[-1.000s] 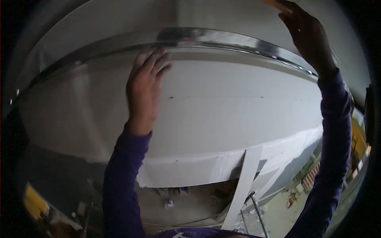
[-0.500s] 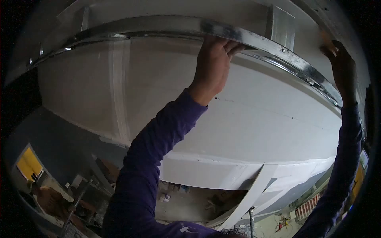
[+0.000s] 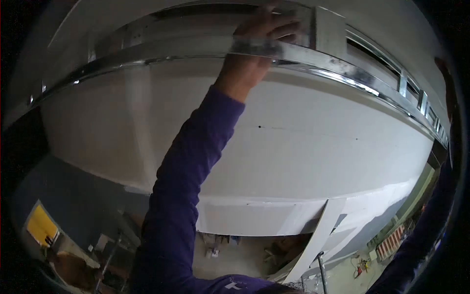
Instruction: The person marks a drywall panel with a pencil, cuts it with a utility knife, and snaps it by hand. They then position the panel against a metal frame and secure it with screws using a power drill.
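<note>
Two hands are up at the top edge of a plasterboard wall [image 3: 303,147]; the left hand [image 3: 257,32] reaches over the metal track [image 3: 161,51] that caps that edge, with its fingers [image 3: 281,27] curled across the channel and its wrist below, against the board; the right hand [image 3: 444,73] is only a dark shape at the far right end of the track, and whether it grips or lies flat cannot be told. The step in hand looks like steadying or feeling along the track; any further move there would call for a firm hold and care, as the folded sheet metal is thin, shiny and probably sharp-edged. The track is a long bright channel; a short upright stud [image 3: 329,32] stands in it just beside the left fingers; the board is matt, pale and smooth, with a taped joint [image 3: 139,122] towards its left end; a loose strip of board [image 3: 318,240] leans at its lower edge; the sleeve [image 3: 191,161] is soft purple cloth.
</note>
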Action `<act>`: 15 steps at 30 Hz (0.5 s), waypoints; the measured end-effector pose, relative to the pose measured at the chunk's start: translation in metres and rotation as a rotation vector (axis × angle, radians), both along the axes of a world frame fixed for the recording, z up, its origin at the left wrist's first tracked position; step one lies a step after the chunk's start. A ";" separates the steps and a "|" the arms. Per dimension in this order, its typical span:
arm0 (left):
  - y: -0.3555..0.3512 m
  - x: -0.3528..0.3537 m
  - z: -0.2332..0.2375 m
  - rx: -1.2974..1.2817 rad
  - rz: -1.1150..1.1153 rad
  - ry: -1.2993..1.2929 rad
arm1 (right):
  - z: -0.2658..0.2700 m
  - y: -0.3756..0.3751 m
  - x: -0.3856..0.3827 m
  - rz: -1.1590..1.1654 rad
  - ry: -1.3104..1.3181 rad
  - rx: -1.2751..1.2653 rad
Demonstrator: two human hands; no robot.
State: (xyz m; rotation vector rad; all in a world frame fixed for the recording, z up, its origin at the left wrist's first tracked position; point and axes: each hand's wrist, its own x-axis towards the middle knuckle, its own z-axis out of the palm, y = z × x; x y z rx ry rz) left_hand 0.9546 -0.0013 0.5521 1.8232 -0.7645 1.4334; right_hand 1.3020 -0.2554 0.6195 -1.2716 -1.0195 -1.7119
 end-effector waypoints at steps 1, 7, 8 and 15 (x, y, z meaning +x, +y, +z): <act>0.014 -0.001 -0.008 -0.039 -0.015 -0.023 | 0.000 -0.010 0.006 -0.020 0.077 -0.051; -0.024 0.047 -0.151 -0.362 -0.058 -0.472 | -0.025 -0.047 0.129 -0.098 0.259 -0.225; -0.039 0.067 -0.158 -0.318 0.025 -0.349 | -0.031 -0.053 0.128 -0.058 0.229 -0.250; -0.112 0.194 -0.088 -0.317 0.077 -0.142 | -0.088 -0.083 0.143 -0.029 0.274 -0.266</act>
